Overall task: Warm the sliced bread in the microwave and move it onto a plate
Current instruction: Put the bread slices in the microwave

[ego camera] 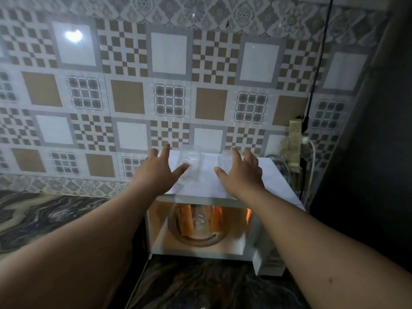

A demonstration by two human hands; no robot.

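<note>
A white microwave (276,181) stands on the dark marble counter, its cavity lit orange and open to view. Two bread slices, the left slice (185,219) and the right slice (216,219), lie on the round glass turntable (196,240) inside. My left hand (158,172) and my right hand (243,172) are both stretched over the microwave's top with fingers spread and nothing in them. Between them stand two clear glasses on the top, the left glass (190,161) by my left thumb and the right glass (224,160) partly behind my right hand.
A patterned tile wall rises right behind the microwave. A power strip (294,141) with plugs and a black cable hangs at the right, beside a dark tall surface (367,175). What appears to be the microwave's dark door (142,284) juts toward me at lower left.
</note>
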